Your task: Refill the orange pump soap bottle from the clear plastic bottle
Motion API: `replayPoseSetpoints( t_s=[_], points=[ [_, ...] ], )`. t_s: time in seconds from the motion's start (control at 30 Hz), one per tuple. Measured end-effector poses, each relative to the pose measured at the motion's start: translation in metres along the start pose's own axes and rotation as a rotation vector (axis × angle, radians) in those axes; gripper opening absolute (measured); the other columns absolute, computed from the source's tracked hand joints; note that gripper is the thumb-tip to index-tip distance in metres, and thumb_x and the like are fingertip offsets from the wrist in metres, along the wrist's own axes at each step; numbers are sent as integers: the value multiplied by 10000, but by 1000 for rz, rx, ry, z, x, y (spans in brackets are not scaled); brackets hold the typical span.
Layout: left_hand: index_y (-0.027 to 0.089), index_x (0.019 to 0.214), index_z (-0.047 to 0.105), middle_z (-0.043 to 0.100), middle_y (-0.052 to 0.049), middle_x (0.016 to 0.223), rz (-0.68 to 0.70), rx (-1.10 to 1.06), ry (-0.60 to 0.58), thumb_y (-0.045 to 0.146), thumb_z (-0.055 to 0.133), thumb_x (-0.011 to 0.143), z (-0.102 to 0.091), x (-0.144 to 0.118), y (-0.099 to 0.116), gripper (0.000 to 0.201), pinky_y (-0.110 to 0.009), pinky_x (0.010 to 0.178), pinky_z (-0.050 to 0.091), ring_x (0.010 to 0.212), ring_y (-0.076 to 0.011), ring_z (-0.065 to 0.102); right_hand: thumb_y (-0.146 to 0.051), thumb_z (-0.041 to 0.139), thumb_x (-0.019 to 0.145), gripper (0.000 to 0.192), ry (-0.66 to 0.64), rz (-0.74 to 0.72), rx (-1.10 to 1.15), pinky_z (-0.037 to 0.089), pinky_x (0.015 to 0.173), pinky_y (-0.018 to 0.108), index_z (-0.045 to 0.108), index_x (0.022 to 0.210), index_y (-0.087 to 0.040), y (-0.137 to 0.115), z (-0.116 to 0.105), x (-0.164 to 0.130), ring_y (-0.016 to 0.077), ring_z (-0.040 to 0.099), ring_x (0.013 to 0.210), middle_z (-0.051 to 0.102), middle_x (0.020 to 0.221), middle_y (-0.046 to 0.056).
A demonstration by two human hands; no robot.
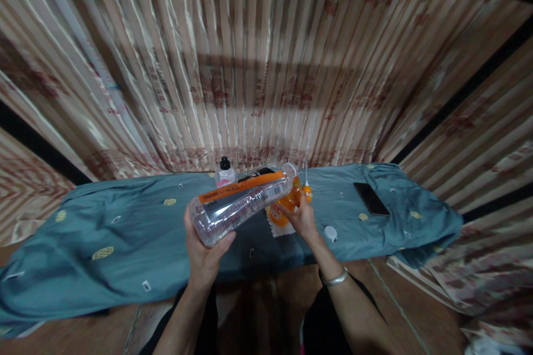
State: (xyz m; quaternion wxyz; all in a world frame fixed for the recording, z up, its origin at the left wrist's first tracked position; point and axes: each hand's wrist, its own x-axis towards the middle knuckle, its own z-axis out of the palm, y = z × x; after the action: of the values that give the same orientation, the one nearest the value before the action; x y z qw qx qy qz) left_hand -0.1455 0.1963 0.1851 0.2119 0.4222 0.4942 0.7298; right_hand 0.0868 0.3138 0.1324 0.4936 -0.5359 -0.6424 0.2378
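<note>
My left hand [204,255] grips the base of a large clear plastic bottle [241,202] with an orange label. The bottle is tilted, and its open mouth points down and right toward a small orange container [287,205]. My right hand [302,219] holds that orange container steady on a white cloth [278,229]. A white bottle cap [330,233] lies on the teal cloth [125,233] just right of my right hand.
A small bottle with a black cap [225,172] stands behind the clear bottle. A thin orange-tipped applicator bottle [307,188] stands by the orange container. A black phone [371,198] lies at the right. Striped curtains [266,66] hang behind.
</note>
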Motion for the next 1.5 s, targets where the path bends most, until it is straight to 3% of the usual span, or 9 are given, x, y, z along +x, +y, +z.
replayPoseSetpoints(
  t_s=[0.43, 0.8, 0.97, 1.2, 1.5],
  points=[
    [238, 1427, 495, 594, -142, 1390, -30, -23, 6, 453, 909, 571, 7, 0, 5, 975, -510, 1116, 447, 1292, -359, 585, -615, 733, 782, 761, 8, -9, -44, 625, 825, 457, 551, 1354, -146, -6, -5, -3, 355, 767, 995, 782, 1115, 165],
    [250, 1420, 520, 595, -129, 1390, -19, -24, 8, 433, 908, 583, 5, 1, 4, 940, -510, 1142, 422, 1314, -357, 563, -618, 742, 780, 724, 17, -19, -2, 637, 802, 439, 564, 1323, -173, -5, -2, -5, 343, 771, 976, 787, 1079, 134],
    [260, 1450, 499, 603, -121, 1401, -24, -30, -27, 375, 901, 629, 0, 0, -2, 922, -463, 1096, 476, 1287, -331, 590, -602, 752, 779, 703, 30, 3, -31, 629, 789, 440, 575, 1306, -172, -3, -1, -6, 341, 779, 913, 796, 1031, 138],
    [280, 1474, 482, 596, -96, 1428, -20, -21, -31, 355, 904, 641, -6, 0, -11, 936, -406, 1082, 488, 1285, -301, 595, -616, 727, 799, 725, -2, -26, 45, 626, 871, 456, 541, 1340, -172, -3, -1, -5, 336, 760, 1037, 775, 1152, 150],
    [268, 1447, 512, 600, -112, 1405, -19, -29, -13, 375, 913, 611, -3, 2, -3, 933, -467, 1120, 453, 1291, -327, 583, -566, 781, 773, 718, 10, -30, 17, 623, 871, 439, 553, 1335, -182, 0, -1, -5, 336, 755, 1052, 773, 1160, 151]
  ],
)
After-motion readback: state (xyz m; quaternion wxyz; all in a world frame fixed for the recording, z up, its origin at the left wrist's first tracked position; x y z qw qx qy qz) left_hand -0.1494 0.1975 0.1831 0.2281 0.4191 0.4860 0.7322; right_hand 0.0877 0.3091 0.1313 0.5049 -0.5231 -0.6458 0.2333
